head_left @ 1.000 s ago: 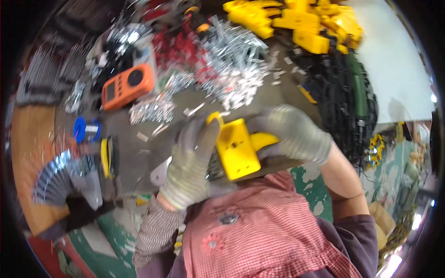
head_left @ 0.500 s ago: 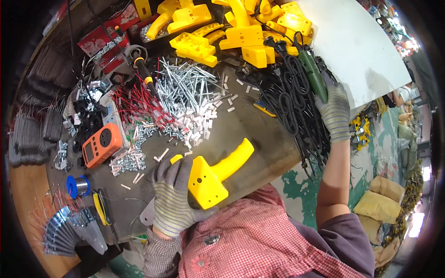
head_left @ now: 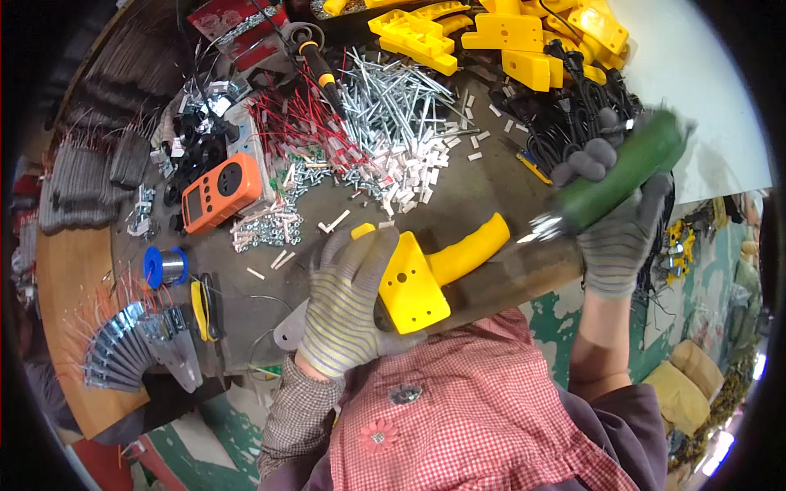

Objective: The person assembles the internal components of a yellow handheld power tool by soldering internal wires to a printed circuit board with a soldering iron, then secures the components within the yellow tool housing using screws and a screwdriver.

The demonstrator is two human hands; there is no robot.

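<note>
Far left: we see a fan of grey metal plates lying at the bench's edge, with a blue spool of wire just above it.
Orange meter: we find an orange handheld tester lying flat on the bench, beside a scatter of small screws.
Red wires: a bundle of red leads lies just right of the tester, touching a heap of long silver pins.
Left hand: our left hand, in a striped grey glove, is closed around the body of the yellow housing, fingers wrapped over its top.
Yellow housing: we hold it at the near edge of the bench, close to the chest, its handle pointing right and slightly up.
Yellow pile: more yellow shells are stacked at the far side of the bench.
Black cords: a tangle of black cables lies right of the pins.
Right hand: our right hand, gloved too, is clamped on a green tool, raised above the bench's right end, well apart from the left hand.
Green tool: its metal tip points down-left toward the housing's handle, near but not touching.
</note>
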